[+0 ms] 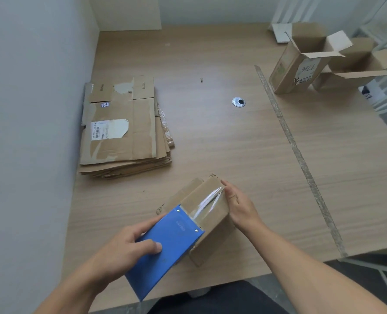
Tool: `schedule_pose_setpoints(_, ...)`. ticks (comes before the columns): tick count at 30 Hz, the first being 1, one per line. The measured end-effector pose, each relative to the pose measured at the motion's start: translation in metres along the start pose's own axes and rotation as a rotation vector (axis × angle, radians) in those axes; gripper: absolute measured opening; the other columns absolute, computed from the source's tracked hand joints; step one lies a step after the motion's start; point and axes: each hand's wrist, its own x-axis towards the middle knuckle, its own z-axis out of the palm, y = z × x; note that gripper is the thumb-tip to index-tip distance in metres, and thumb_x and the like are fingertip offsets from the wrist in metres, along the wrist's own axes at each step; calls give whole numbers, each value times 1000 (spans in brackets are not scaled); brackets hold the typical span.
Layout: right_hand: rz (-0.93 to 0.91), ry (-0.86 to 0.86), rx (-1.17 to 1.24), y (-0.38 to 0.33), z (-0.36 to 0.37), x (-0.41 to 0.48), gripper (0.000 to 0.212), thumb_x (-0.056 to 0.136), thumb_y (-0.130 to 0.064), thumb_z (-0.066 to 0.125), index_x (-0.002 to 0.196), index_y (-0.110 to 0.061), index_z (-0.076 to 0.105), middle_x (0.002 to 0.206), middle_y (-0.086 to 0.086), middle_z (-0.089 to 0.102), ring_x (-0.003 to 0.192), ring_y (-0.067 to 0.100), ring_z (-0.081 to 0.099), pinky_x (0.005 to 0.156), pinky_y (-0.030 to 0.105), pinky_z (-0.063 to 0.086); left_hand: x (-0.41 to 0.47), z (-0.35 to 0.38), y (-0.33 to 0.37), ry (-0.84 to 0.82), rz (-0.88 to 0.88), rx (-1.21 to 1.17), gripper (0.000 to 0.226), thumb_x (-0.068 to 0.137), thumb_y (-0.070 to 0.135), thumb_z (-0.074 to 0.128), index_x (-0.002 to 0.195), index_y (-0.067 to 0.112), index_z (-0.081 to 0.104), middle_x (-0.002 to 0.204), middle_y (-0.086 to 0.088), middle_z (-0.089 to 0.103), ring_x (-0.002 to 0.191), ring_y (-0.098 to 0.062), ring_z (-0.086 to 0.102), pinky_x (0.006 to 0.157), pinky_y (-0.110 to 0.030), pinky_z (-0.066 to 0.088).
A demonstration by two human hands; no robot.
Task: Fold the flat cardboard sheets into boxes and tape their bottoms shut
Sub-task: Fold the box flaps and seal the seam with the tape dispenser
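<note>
Here, near the table's front edge, a small box lies bottom-up between two hands. The left hand grips a blue dispenser, with clear tape stretched from it along the bottom seam. The right hand clasps the box's far end. So this one is folded, and its taping looks partway done.

At the far right two boxes stand open-topped, seemingly finished. A stack of flat sheets waits at the left, so much work remains.

One finished box carries a label handwritten "T786". The dispenser's white lettering and the stack's shipping label are too small to read.
</note>
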Motion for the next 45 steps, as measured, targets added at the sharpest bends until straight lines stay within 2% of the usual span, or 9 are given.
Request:
schedule_pose_setpoints(6, 44, -63, 33, 3, -2, 4, 43, 100, -55, 39, 129, -34, 64, 125, -16, 65, 118, 4, 57, 103, 31, 45, -4, 3, -8, 56, 2, 49, 63, 70, 39, 59, 125, 68, 50, 119, 23, 67, 105, -5, 66, 104, -36, 44)
schedule_pose_setpoints(10, 61, -27, -12, 2, 1, 5, 54, 82, -75, 39, 114, -43, 68, 84, -24, 63, 83, 3, 56, 76, 29, 49, -8, 3, -12, 70, 9, 70, 64, 70, 40, 59, 129, 64, 49, 122, 25, 66, 108, -4, 64, 106, -39, 43)
schedule_pose_setpoints(13, 60, 18, -36, 2, 6, 7, 55, 77, -77, 39, 110, -42, 68, 97, -10, 71, 95, 20, 65, 90, 48, 54, -12, 7, -14, 94, 14, 68, 63, 71, 40, 58, 126, 68, 49, 119, 29, 65, 105, 1, 64, 102, -33, 44)
schedule_pose_setpoints(17, 15, 78, -64, -2, 8, 4, 52, 82, -69, 39, 106, -34, 70, 97, -7, 72, 101, 25, 66, 86, 49, 54, -26, 6, -29, 63, -4, 32, 63, 71, 36, 60, 122, 70, 49, 121, 29, 65, 109, 3, 63, 101, -28, 44)
schedule_pose_setpoints(23, 33, 57, -46, -2, 10, 3, 45, 81, -74, 39, 103, -45, 66, 98, -13, 69, 105, 24, 65, 89, 52, 54, -38, 4, -59, 81, -31, -49, 64, 72, 33, 62, 134, 49, 54, 130, 30, 60, 120, 4, 58, 107, -30, 41)
schedule_pose_setpoints(29, 35, 39, -34, -3, 10, 3, 44, 83, -73, 41, 105, -45, 68, 97, -14, 71, 103, 22, 66, 89, 53, 54, -38, 4, -71, 100, -28, -95, 54, 81, 24, 66, 126, 52, 56, 120, 31, 65, 106, 8, 62, 87, -14, 43)
schedule_pose_setpoints(36, 1, 32, -60, -8, 9, -2, 38, 91, -61, 41, 101, -39, 69, 85, -21, 68, 89, 13, 63, 88, 43, 53, -21, 2, -89, 58, -60, -75, 62, 67, 37, 62, 122, 65, 55, 124, 21, 67, 110, -5, 65, 105, -36, 44)
schedule_pose_setpoints(42, -84, 150, -306, -26, 7, -7, 29, 101, -28, 51, 126, -23, 65, 124, 3, 63, 118, 21, 55, 104, 33, 40, 10, 5, -94, 86, -51, 8, 65, 62, 46, 61, 122, 69, 51, 118, 27, 67, 106, -3, 65, 105, -41, 45)
schedule_pose_setpoints(45, -336, 305, -569, -33, 11, -23, 34, 96, -25, 53, 127, -13, 63, 126, 11, 58, 116, 32, 52, 101, 42, 42, 11, 6, -94, 100, -65, 20, 63, 64, 42, 60, 120, 71, 51, 115, 28, 67, 103, -3, 66, 102, -39, 47)
